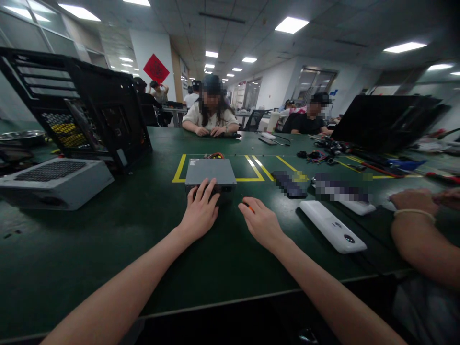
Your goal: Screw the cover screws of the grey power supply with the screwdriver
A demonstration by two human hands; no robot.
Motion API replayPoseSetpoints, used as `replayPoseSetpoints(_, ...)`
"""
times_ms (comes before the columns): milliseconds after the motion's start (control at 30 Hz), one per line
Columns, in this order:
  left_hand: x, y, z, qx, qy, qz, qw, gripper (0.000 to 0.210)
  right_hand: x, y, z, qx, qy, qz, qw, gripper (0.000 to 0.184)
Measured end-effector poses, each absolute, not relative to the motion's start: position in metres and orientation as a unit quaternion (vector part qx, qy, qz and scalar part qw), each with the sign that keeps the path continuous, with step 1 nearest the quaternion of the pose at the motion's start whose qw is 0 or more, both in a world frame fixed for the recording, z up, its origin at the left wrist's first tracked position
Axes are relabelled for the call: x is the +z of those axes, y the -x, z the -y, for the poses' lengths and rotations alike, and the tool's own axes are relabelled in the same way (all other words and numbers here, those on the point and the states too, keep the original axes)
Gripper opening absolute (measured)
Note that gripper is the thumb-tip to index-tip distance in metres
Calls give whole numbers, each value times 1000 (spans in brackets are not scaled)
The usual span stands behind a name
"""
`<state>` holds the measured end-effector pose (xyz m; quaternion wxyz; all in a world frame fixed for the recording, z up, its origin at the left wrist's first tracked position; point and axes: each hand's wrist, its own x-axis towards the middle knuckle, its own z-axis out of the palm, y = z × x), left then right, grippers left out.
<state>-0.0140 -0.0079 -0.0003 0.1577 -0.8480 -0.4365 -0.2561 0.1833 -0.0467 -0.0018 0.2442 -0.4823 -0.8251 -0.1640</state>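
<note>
A grey power supply (210,167) sits on the green table in front of me, with a small white label on top and coloured cables behind it. My left hand (199,211) is on its near side, fingers spread over the near top edge and thumb low at the right. Just to the right, my right hand (262,220) is closed around a small screwdriver (248,205) with an orange and black handle. Most of that handle is hidden by my fingers, and its thin tip points toward the power supply without clearly touching it.
At left stand a black computer case (82,105) and another power supply (61,182). To the right lie a phone (289,184), a white device (332,225) and cables (319,155). A neighbour's arm (413,225) rests at far right; another person (210,112) sits opposite.
</note>
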Motion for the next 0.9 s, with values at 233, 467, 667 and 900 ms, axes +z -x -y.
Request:
replayPoseSetpoints(233, 2, 15, 13, -274, 844, 434, 154, 34, -6, -180, 44, -67, 546, 793, 263, 25)
replayPoseSetpoints(467, -1, 33, 1, -418, 722, 550, 46, 49, -17, -183, 13, -3, 630, 714, 305, 40)
replayPoseSetpoints(667, -10, 54, -29, -473, 689, 533, -132, 52, -18, -169, -13, 42, 664, 678, 313, 33)
replayPoseSetpoints(900, -24, 59, -40, -461, 686, 537, -169, 52, 6, -148, -38, 69, 677, 638, 361, 33)
